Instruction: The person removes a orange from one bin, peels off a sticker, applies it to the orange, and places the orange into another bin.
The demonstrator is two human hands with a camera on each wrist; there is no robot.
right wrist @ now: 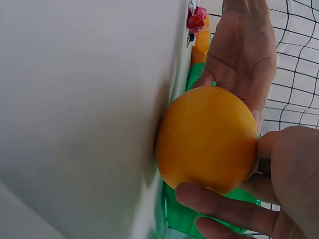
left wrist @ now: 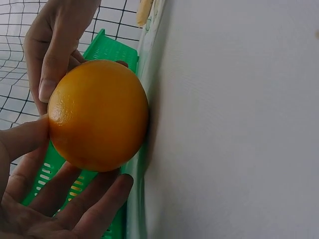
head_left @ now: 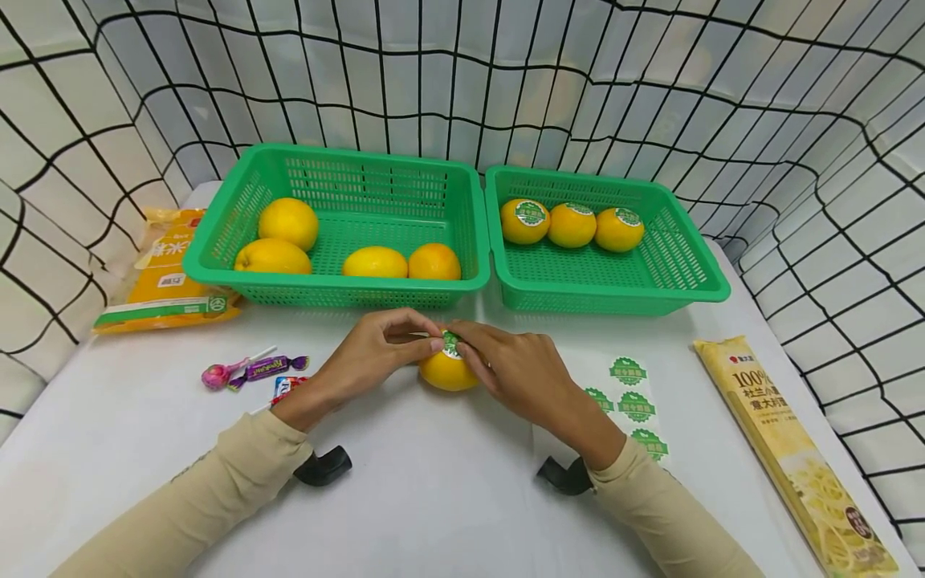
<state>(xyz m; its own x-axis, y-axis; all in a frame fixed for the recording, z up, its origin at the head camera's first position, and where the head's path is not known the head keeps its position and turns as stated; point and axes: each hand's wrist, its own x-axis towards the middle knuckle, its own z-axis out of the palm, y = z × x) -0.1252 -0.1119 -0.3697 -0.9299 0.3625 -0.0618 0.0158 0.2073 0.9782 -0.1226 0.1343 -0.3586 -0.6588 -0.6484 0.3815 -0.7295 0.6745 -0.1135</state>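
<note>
An orange (head_left: 450, 377) rests on the white cloth between both hands, with a green-and-white sticker (head_left: 451, 345) on its top. My left hand (head_left: 368, 353) holds the orange from the left, its thumb at the sticker's edge. From the other side my right hand (head_left: 523, 373) grips the fruit, fingertips over the sticker and partly hiding it. In the left wrist view the left hand's fingers (left wrist: 102, 204) curl below the orange (left wrist: 99, 117). The right wrist view has the right hand (right wrist: 294, 174) around the orange's side. A sheet (head_left: 603, 373) of green stickers lies right of the right hand.
Behind the hands stand a left green basket (head_left: 332, 291) with several unlabelled fruits and a right green basket (head_left: 607, 299) with three stickered oranges. Candies (head_left: 267, 368) and an orange bag (head_left: 169, 277) lie left, a noodle packet (head_left: 795, 457) right. Black netting (head_left: 419, 52) encloses the table.
</note>
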